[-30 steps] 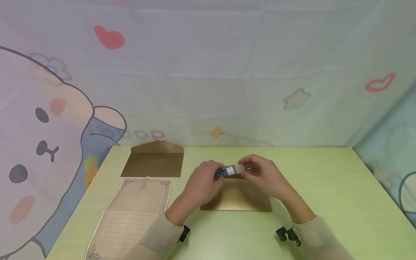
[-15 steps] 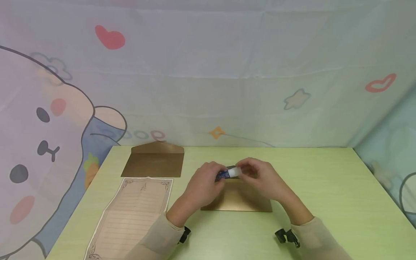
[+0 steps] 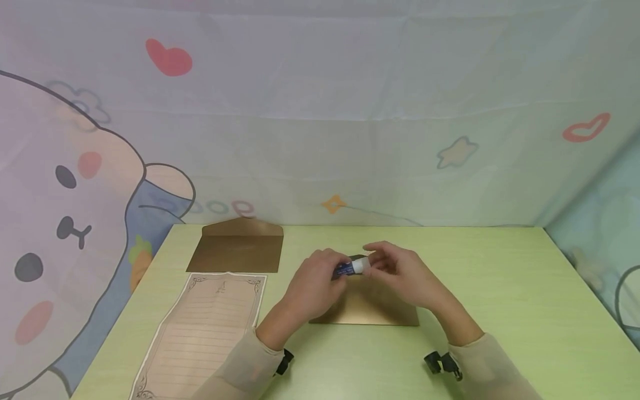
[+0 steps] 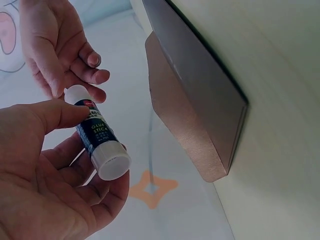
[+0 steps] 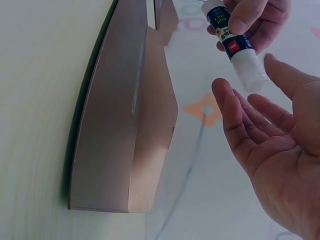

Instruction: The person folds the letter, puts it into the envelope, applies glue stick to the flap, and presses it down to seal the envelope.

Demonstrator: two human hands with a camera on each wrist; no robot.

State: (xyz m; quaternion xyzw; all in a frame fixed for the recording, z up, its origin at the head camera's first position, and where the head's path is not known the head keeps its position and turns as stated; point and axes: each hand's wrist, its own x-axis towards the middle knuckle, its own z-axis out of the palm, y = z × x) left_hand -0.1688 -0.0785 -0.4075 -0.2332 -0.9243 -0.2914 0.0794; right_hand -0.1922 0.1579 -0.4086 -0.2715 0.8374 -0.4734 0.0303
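My left hand (image 3: 312,283) grips a blue-and-white glue stick (image 4: 97,127) between thumb and fingers, above a gold-brown envelope (image 3: 370,308). A translucent white cap (image 5: 250,75) sits on the end of the stick facing right. My right hand (image 3: 405,275) is beside that end, its fingers relaxed and spread apart around the cap, as the right wrist view shows. The envelope lies on the table with its flap (image 5: 152,125) unfolded toward the back. In the head view both hands cover part of it.
Another brown envelope (image 3: 237,254), flap unfolded, lies at the back left of the pale green table (image 3: 500,289). In front of it is a lined sheet of letter paper (image 3: 210,316) with an ornate border, partly under the left sleeve. A printed curtain (image 3: 310,111) hangs behind the table.
The right fingers earlier held the translucent cap at the stick's end, with a narrow gap showing. The cap is now on the stick and those fingers have loosened. The left hand barely moved.
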